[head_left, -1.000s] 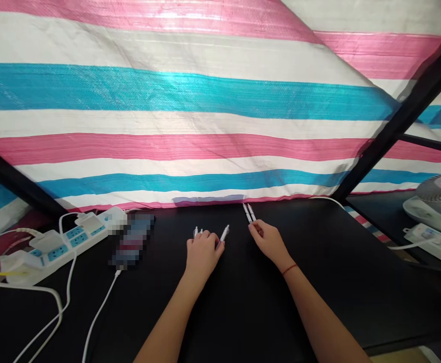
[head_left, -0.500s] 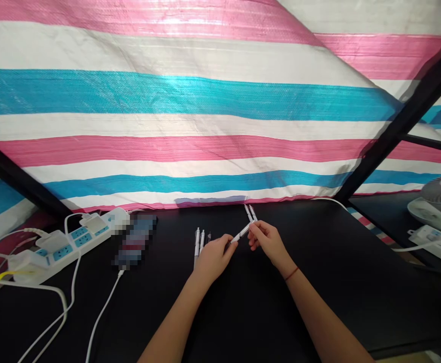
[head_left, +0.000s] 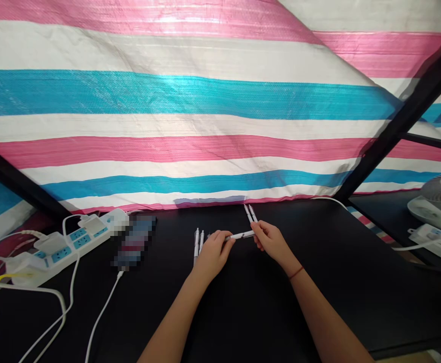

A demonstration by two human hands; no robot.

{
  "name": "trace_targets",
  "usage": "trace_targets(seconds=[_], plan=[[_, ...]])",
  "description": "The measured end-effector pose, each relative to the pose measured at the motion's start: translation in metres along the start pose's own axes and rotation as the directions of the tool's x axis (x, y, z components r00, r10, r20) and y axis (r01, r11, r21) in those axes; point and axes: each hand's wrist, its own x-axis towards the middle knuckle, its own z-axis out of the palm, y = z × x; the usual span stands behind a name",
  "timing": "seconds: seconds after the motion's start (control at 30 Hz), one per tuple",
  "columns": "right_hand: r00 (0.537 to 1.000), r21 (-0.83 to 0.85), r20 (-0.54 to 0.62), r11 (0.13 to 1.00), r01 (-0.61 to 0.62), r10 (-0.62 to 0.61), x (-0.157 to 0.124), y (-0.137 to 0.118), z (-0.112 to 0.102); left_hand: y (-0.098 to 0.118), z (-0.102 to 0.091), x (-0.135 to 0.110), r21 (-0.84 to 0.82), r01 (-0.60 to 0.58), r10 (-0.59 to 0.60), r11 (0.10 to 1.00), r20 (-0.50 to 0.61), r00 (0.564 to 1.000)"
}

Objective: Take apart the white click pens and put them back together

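Both forearms are bare along all that shows of them. A thin red cord bracelet [head_left: 297, 273], a single strand, circles the right wrist just behind the right hand [head_left: 271, 242]. The left hand [head_left: 212, 254] and its wrist are bare.

Pink, white and blue striped plastic tarp [head_left: 190, 101] hung as backdrop, black diagonal metal frame bar [head_left: 405, 116] across it, matte black counter [head_left: 337, 282], white power strip with blue sockets [head_left: 65, 239] at left, white cables [head_left: 99, 315] trailing forward, blurred dark rectangular device [head_left: 133, 242] beside the strip, white-and-grey desk fan [head_left: 439, 199] at far right, second white power strip [head_left: 437, 244] before it.
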Motion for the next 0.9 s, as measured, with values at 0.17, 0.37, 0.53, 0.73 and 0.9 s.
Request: trace_targets(seconds=[0.17,0.37,0.53,0.73,0.9], plan=[[0.996,-0.093,-0.057,0.993,0.067,-0.073,0.0011,0.0025,-0.0018,0.0013,0.0012,0.0002,0.021,-0.001,0.002,1.000,-0.024,1.000],[0.991,-0.144,-0.109,0.988,0.063,-0.079,0.0020,0.0021,0.0000,0.0008,0.0041,-0.0019,0.107,0.002,-0.006,0.994,0.040,0.999],[0.996,-0.089,-0.077,0.995,0.041,-0.048,0.0013,0.0013,0.0009,0.0010,0.0012,-0.0006,0.099,0.008,-0.014,0.995,0.059,0.998],[0.983,-0.057,-0.057,0.984,0.171,-0.174,0.0008,0.0009,-0.0020,0.0031,-0.0014,0.0003,0.011,0.030,-0.031,0.999,0.049,0.998],[0.986,0.134,-0.100,0.980,0.145,-0.132,0.0044,0.0037,-0.0038,0.0035,-0.0003,-0.0001,-0.092,0.060,-0.065,0.994,-0.047,0.997]])
